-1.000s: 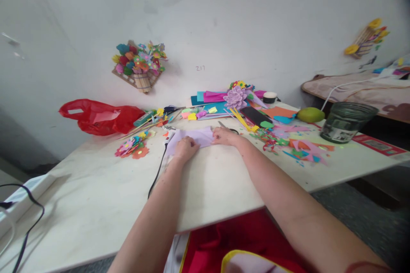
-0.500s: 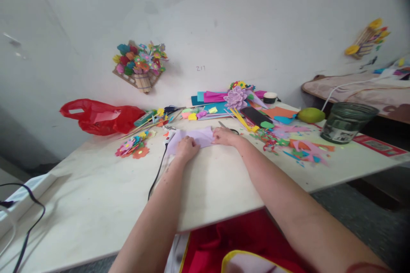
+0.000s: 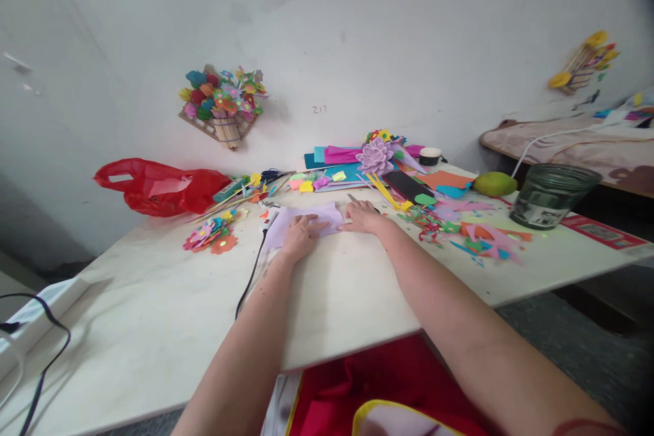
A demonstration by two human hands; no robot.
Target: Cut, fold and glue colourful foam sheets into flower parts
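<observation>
A light purple foam sheet [image 3: 331,216] lies on the table in front of me, its near left part hidden beneath my left hand. My left hand [image 3: 300,237] rests on the sheet, palm down, with fingers stretched to the right across it. At the sheet's right edge is my right hand [image 3: 362,218], its fingers extended and the tips near or touching that edge. Scissors [image 3: 351,197] lie just behind my right hand, mostly covered by it. Left of the sheet a white corded tool [image 3: 268,221], seemingly a glue gun, lies by the edge.
Stacked foam flowers [image 3: 210,231] and a red plastic bag [image 3: 158,185] are on the left. Behind lie coloured sheets [image 3: 342,154] and a purple flower [image 3: 377,157]. A phone [image 3: 407,186], foam scraps [image 3: 490,238], a green fruit [image 3: 494,184] and a glass jar [image 3: 552,197] stand right.
The fingers of my left hand have uncurled and stretched over the sheet. My right hand has loosened from its pinch at the sheet's right edge and its fingers have spread.
</observation>
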